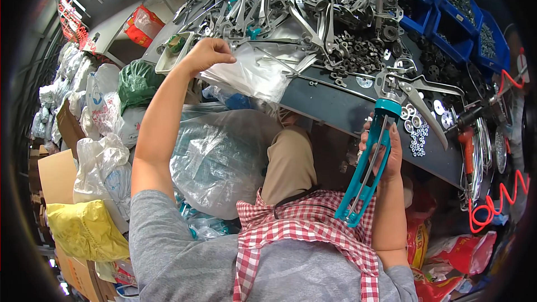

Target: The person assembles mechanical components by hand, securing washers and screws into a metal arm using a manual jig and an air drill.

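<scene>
The right hand [386,151] was closed around a teal caulking-gun frame [366,168], held upright just short of the worktop [347,109] edge. Above that grip the frame's head met a bare metal trigger and handle assembly [411,92] lying over the worktop; whether the two were already joined could not be made out. Below the grip the frame's open end hung free over the red-checked apron [302,229].

The left hand [207,53] was curled shut, knuckles up, at the edge of a clear plastic bag [251,72] draped over the worktop's near corner; what the fingers held, if anything, was hidden beneath the hand.

Judging by the scene, the work looked far from finished: one frame in hand, while beyond the grip lay a large heap of loose metal handles [291,5], dark nuts [358,50] and washers [419,134]. Blue bins [464,0] at the far edge held more small parts, too small to identify. The right rim was dark and distorted, with a red coiled hose [503,196] partly cut off.
</scene>
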The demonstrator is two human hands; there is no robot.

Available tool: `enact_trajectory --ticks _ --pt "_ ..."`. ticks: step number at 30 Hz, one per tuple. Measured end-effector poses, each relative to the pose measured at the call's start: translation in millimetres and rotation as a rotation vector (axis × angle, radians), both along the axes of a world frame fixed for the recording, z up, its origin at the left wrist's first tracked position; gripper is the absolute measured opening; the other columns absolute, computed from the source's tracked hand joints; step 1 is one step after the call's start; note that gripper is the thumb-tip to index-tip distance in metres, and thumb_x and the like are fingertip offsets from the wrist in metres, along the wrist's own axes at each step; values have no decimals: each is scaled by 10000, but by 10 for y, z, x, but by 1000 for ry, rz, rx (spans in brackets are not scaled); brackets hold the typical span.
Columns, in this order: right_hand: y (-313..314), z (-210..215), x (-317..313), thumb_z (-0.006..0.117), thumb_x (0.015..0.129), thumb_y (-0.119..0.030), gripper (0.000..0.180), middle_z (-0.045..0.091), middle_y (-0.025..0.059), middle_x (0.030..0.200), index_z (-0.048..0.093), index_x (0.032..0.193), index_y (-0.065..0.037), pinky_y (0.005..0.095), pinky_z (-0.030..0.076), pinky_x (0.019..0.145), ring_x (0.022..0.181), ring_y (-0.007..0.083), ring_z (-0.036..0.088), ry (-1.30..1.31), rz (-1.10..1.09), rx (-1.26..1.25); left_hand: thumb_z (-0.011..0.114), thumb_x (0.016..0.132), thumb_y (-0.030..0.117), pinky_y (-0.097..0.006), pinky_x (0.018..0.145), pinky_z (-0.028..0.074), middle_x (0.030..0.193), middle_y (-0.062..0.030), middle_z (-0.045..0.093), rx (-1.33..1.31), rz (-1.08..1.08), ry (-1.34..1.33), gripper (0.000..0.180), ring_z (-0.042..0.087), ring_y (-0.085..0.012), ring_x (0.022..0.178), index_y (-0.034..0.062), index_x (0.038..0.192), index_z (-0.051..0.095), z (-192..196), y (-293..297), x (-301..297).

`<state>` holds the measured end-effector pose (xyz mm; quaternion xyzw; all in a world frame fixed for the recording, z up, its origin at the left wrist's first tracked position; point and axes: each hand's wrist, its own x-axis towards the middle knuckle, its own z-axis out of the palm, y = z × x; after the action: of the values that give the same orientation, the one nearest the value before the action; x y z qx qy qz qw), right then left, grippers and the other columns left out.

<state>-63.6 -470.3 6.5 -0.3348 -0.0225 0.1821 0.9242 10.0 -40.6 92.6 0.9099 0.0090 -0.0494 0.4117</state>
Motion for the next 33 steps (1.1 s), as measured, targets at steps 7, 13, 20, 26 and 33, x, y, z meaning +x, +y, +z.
enact_trajectory --ticks 7,13,20,26,33 --pt "-3 26 -27 444 890 -377 426 556 113 904 450 1136 -29 281 505 552 681 187 572 2 -21 -23 660 712 101 -218 664 426 711 -12 606 -247 -169 -87 119 546 -84 684 -1 754 616 781 -232 -643" --pt "-27 8 -38 433 895 -366 461 538 116 948 418 1188 -12 284 490 585 729 173 558 -33 9 -74 602 662 79 -251 641 436 711 -36 574 126 -181 43 198 524 -116 660 8 847 597 60 -126 -853" --pt "245 190 -314 577 770 -239 428 602 135 868 469 1087 27 290 484 647 708 190 591 -215 18 -389 619 791 250 -240 633 427 688 -38 569 170 -185 -34 250 526 -83 668 17 881 611 -66 -350 -924" --pt "560 404 -397 613 715 -193 548 560 138 1054 430 1181 30 283 486 669 746 166 589 -391 311 -415 535 879 218 -219 696 443 826 -24 633 -676 -244 71 235 557 -70 726 9 941 623 95 -811 -1032" --pt "1245 485 -247 628 753 -122 450 524 90 1061 476 1162 -12 280 499 664 825 128 556 -453 348 -440 589 827 192 -242 607 496 835 -45 612 -1234 113 64 204 594 -133 704 44 966 573 -194 -1238 -999"
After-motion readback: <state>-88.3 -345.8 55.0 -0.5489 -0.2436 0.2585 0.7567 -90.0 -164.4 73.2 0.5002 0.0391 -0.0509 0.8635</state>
